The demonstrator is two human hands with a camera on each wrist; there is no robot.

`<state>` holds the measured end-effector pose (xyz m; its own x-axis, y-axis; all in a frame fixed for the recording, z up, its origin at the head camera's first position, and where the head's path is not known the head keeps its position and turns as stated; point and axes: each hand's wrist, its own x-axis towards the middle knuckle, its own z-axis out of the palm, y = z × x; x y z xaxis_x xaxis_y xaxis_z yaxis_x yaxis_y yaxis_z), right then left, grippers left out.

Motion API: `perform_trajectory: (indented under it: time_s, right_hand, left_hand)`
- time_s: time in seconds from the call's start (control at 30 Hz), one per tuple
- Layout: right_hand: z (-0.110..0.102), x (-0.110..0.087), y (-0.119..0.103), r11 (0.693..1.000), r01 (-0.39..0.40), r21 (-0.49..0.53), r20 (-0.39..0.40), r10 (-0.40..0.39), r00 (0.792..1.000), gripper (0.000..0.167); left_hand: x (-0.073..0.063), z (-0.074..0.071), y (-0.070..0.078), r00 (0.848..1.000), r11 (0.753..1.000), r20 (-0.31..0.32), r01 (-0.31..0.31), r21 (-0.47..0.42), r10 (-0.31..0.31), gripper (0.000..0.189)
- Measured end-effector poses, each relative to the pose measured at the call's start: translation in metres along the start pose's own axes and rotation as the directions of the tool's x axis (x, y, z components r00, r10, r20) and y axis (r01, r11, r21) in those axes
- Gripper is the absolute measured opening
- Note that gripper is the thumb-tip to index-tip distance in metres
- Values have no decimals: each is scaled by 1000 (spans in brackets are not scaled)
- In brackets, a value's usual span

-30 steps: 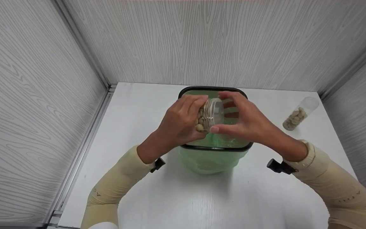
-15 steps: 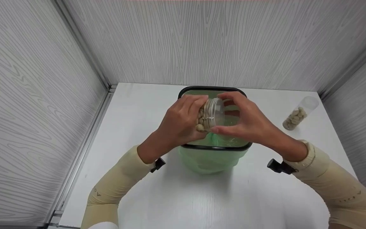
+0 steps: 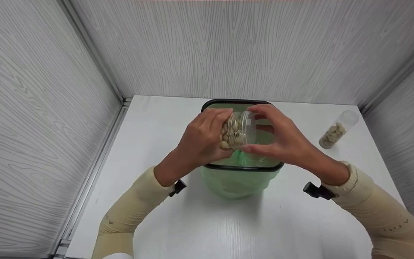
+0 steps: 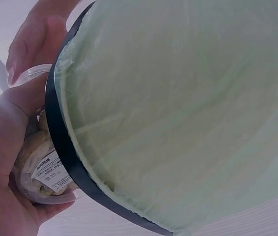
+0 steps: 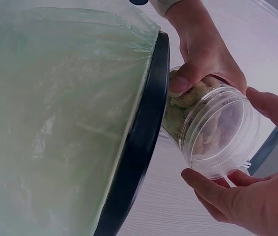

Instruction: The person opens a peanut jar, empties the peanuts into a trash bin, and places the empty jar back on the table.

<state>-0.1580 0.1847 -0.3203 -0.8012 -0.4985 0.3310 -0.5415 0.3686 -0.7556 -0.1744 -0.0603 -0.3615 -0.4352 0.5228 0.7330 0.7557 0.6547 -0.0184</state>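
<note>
A clear plastic jar (image 3: 235, 127) of pale, nut-like pieces lies on its side above a bin (image 3: 244, 167) lined with a green bag. My left hand (image 3: 204, 135) grips the jar's body, fingers over the top and thumb below. Around the clear lid (image 5: 227, 132) at its right end curl the thumb and fingertips of my right hand (image 3: 282, 136). Pieces (image 5: 205, 130) show through the clear wall up to the neck. In the left wrist view a printed white label (image 4: 53, 171) is on the jar's base, and the black rim (image 4: 63, 123) partly hides the jar.
A second clear container (image 3: 338, 130), part filled with similar pieces, stands at the right of the white table (image 3: 228, 230). Grey wood-grain panels (image 3: 207, 46) enclose the table at the back and sides.
The pieces have shifted toward the lid end and show inside the neck. My left hand has moved slightly left, my right hand slightly right. The bin and second container stay put.
</note>
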Motion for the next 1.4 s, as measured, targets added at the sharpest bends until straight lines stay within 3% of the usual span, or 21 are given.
perform_trajectory:
  time_s: [0.7, 1.0, 1.4]
  right_hand:
    - [-18, -17, 4, 986, 71, -149, -94, -85, 992, 77]
    - [-35, -27, 7, 979, 14, -203, -193, -54, 980, 70]
    - [-47, -38, 21, 965, -73, -251, -280, 0, 960, 66]
  left_hand:
    - [-7, -3, -7, 1000, 1000, -1, 12, -11, -12, 91]
    - [-9, -7, -7, 999, 999, -1, 32, -11, -32, 95]
    - [-14, -10, -14, 993, 993, -34, 107, -58, -109, 93]
